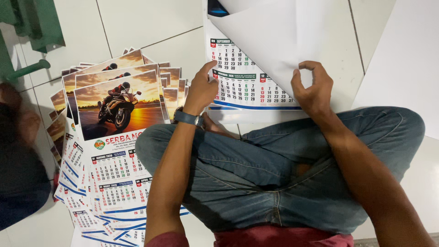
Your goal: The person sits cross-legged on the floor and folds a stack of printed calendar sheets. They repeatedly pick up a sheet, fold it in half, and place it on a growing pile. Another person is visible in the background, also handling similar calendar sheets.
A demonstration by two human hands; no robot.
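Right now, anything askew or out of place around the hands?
The stack of calendar sheets on the tiled floor at the person's left is fanned out unevenly, edges skewed rather than squared. Ahead, the right hand pinches a white sheet lifted off a calendar page, which the left hand presses. Nothing torn or spilled.

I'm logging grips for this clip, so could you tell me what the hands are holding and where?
The right hand pinches the lower edge of a white sheet turned back over a calendar page. The left hand presses on that page's left edge.
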